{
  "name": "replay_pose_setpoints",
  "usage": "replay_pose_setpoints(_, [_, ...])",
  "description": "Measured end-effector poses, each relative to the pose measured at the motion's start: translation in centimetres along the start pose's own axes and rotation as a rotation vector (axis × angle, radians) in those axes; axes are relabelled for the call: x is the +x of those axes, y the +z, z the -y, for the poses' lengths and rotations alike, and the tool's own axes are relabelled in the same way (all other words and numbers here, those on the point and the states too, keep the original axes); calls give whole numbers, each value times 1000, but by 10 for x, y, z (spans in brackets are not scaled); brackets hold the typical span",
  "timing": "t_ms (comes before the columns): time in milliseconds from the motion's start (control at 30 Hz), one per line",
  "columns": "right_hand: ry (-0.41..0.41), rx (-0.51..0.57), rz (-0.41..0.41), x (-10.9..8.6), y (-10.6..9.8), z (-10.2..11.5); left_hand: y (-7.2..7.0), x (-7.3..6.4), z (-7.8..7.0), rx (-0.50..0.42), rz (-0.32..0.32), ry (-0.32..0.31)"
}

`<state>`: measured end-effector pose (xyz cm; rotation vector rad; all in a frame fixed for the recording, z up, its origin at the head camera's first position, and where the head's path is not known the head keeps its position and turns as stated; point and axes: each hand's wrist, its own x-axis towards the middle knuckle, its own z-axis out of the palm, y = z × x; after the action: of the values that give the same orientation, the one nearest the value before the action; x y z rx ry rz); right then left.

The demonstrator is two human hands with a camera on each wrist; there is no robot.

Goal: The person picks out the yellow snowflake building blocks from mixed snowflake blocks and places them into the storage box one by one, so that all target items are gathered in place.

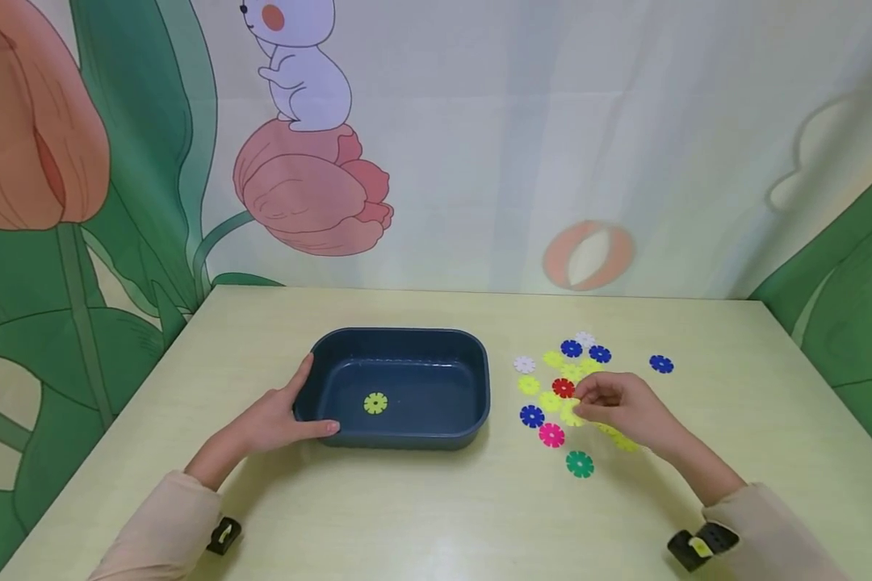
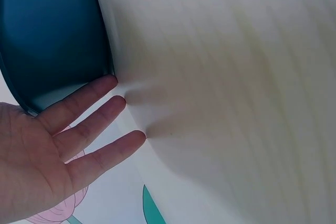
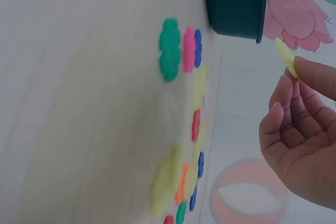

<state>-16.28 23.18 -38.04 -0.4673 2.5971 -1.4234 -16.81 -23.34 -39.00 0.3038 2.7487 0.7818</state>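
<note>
A dark blue rectangular tray (image 1: 407,345) stands on the table with one yellow notched plastic disc (image 1: 371,399) inside. My left hand (image 1: 272,418) rests against the tray's left end, thumb on the near rim. In the left wrist view its fingers (image 2: 100,162) lie straight by the tray's outside. Between thumb and forefinger, my right hand (image 1: 628,407) pinches a yellow notched disc (image 3: 284,55), plainest in the right wrist view, held above the table. Below and around that hand lie loose discs, among them a red one (image 1: 560,387), a pink one (image 1: 548,440) and a green one (image 1: 573,465).
Several more yellow, blue and white discs are spread right of the tray. One blue disc (image 1: 657,361) lies apart at the far right. Behind the table (image 1: 421,516) hangs a printed curtain (image 1: 450,161) with tulips and a white animal.
</note>
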Motion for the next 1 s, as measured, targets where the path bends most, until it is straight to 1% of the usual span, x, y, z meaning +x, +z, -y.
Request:
replay_pose_setpoints(233, [-24, 93, 35, 21, 21, 15, 1, 0, 0, -1, -5, -10])
replay_pose_setpoints(333, [-32, 116, 46, 30, 30, 20, 1, 0, 0, -5, -5, -8])
replay_pose_setpoints(667, [-102, 149, 73, 56, 54, 39, 1, 1, -2, -1, -10, -6])
replay_pose_setpoints(900, [-77, 165, 81, 72, 72, 55, 0, -1, -2, 12, -15, 2])
replay_pose_setpoints(1000, [-102, 168, 94, 78, 82, 61, 0, -1, -3, 14, -15, 3])
